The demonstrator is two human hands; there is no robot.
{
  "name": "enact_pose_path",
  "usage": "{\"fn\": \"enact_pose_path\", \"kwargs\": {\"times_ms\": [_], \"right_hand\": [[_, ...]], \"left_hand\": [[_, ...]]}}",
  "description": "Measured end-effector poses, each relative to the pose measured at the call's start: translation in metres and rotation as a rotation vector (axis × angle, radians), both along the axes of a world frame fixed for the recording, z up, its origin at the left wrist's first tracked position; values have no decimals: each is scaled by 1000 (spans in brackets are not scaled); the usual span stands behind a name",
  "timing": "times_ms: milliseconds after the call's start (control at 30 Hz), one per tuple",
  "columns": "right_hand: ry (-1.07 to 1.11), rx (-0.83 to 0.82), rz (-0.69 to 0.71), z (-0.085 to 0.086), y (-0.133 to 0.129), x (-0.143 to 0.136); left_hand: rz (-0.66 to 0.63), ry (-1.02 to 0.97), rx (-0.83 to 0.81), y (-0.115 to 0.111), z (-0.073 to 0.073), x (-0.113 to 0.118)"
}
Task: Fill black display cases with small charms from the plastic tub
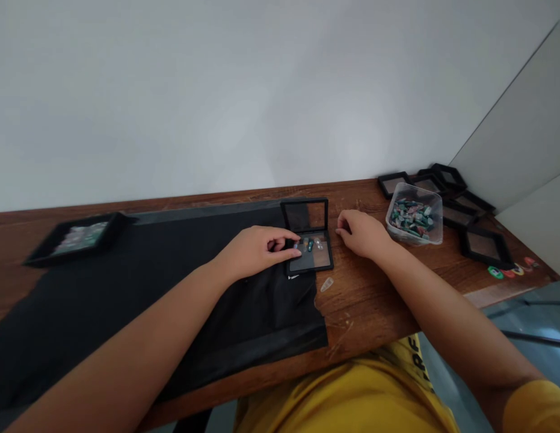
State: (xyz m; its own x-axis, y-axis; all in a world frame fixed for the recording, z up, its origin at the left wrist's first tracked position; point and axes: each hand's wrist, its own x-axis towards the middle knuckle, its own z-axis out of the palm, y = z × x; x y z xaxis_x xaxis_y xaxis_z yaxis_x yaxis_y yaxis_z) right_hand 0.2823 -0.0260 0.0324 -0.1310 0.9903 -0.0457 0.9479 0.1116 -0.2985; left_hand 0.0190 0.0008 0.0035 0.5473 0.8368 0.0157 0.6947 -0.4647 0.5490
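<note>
A black hinged frame [331, 255] with clear windows lies opened out, its lid tilted up at the back. Inside it sits a row of small glossy nail-shaped pieces [311, 245], clear, amber and dark green. My left hand [255, 249] reaches over the frame's left side, thumb and forefinger closed about a pale piece [296, 245] at the row's left end. Just right of the frame, my right hand [363, 233] rests by the wooden tabletop with curled fingers, thumb and forefinger together; whatever may be between them is hidden. One loose clear piece [327, 284] lies in front of the frame.
A clear plastic tub [435, 219] of green and pinkish pieces stands right of my right hand. Several black frames [485, 246] lie behind and beyond it, near coloured round tags [495, 272]. Black sheeting [171, 258] covers the table's left, under a black tray [65, 240] of pale pieces.
</note>
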Motion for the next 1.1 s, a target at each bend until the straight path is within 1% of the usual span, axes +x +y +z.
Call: {"fn": "enact_pose_path", "kwargs": {"times_ms": [133,467,667,767,867,967,1033,1100], "right_hand": [[1,-3,-9,3,-2,-2],[7,-31,-5,-2,1,-3],[19,-9,-15,3,-3,-4],[60,8,-9,5,-5,-5],[186,41,28,3,-5,-5],[440,40,97,0,-3,-5],[650,-35,160,-1,-2,-6],[844,-160,222,0,-2,-7]], "left_hand": [[-1,13,4,0,0,0],[15,5,-9,-1,0,1],[13,20,-24,-1,2,1],[8,8,-20,-1,1,1],[-2,-16,-12,0,-2,0],[-11,-31,-6,1,-4,-2],[-11,-30,4,1,-4,-3],[-6,-27,30,1,-3,-3]]}}
